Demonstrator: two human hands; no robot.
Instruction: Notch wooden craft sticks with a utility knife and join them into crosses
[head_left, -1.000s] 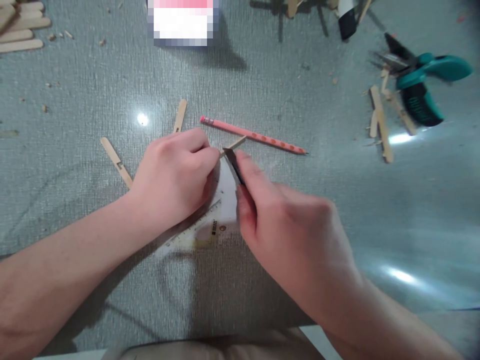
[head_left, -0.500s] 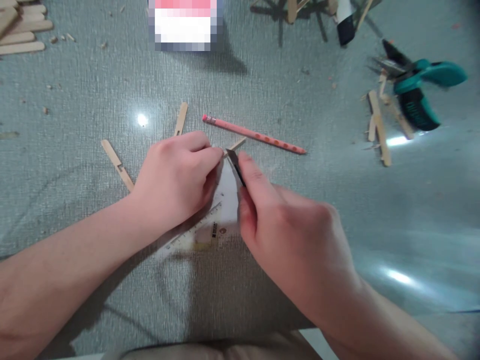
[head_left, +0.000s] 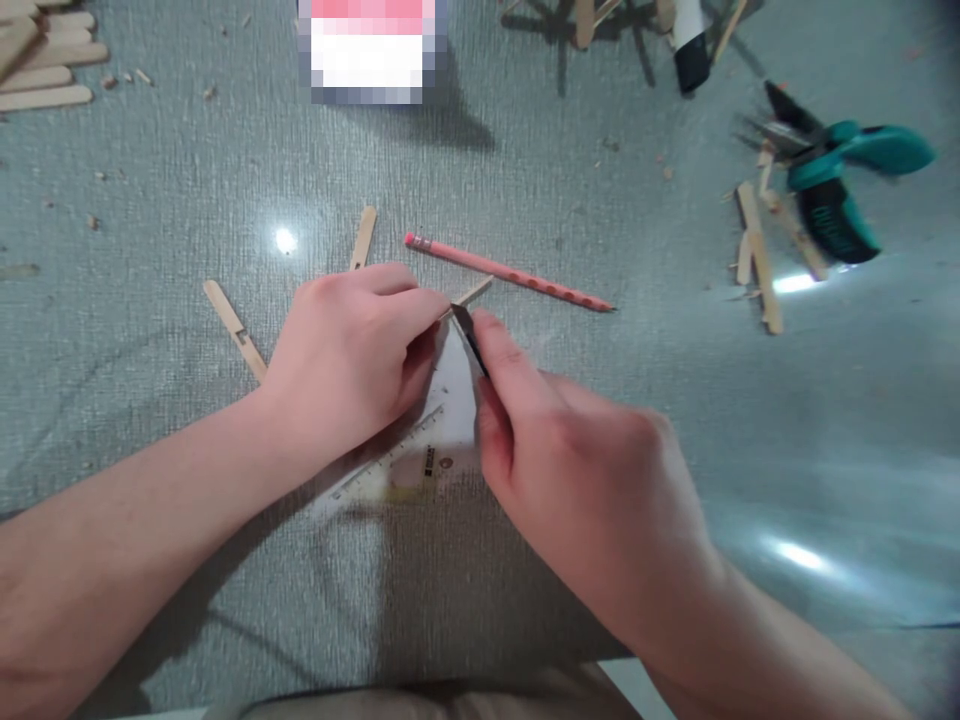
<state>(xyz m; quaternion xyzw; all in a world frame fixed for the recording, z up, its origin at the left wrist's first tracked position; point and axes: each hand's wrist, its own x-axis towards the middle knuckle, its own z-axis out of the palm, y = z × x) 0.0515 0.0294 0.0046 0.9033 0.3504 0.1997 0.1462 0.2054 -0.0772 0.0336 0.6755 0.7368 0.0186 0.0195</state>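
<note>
My left hand (head_left: 356, 350) is closed on a thin wooden stick (head_left: 475, 291), whose far end sticks out past the fingers. My right hand (head_left: 585, 460) grips a dark craft knife (head_left: 471, 340), its tip at the stick beside my left fingertips. Under and between the hands lie a piece of white paper (head_left: 459, 400) and a clear ruler (head_left: 390, 460). Notched wooden sticks lie left of my left hand (head_left: 225, 308) and beyond it (head_left: 364, 236). A pink pencil (head_left: 510, 272) rests just past the stick's end.
Teal-handled pliers (head_left: 825, 165) lie at the right beside broken stick pieces (head_left: 759, 255). A pile of craft sticks (head_left: 52, 75) is at the far left. A blurred-out item (head_left: 367, 55) stands at the top, with stick pieces (head_left: 585, 22) right of it. Wood crumbs dot the table (head_left: 187, 180).
The knife tip and my right fingers have shifted slightly left and down along the stick. My left hand stays almost in place.
</note>
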